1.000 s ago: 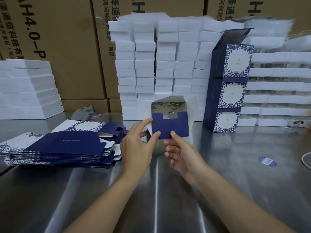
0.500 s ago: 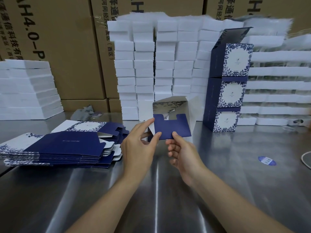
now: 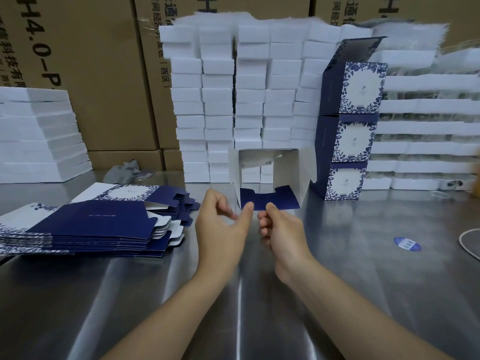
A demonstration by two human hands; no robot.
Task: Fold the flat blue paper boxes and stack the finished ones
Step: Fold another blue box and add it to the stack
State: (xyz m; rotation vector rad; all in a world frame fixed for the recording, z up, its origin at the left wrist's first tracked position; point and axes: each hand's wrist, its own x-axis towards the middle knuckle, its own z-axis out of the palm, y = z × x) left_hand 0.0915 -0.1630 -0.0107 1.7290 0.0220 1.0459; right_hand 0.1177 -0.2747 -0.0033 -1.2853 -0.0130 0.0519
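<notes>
A half-formed blue paper box (image 3: 270, 175) lies on its side in front of me, its open white inside facing me. Its dark blue bottom flap (image 3: 270, 201) hangs toward me. My left hand (image 3: 220, 227) pinches the flap's left lower edge with the thumb tip. My right hand (image 3: 281, 229) pinches the flap's lower edge just to the right. A pile of flat blue boxes (image 3: 88, 224) lies on the table to the left. Three finished boxes (image 3: 348, 120) stand stacked at the right, the top one with its lid up.
The steel table (image 3: 363, 281) carries a blue round sticker (image 3: 406, 243) and a white cord (image 3: 467, 245) at the right. White foam blocks (image 3: 233, 100) are stacked behind the box, with more stacked at the left (image 3: 39, 136) and right. Brown cartons (image 3: 98, 74) stand at the back.
The blue flap has swung down and outward, exposing the box's white interior. Both hands moved slightly lower with the flap's edge.
</notes>
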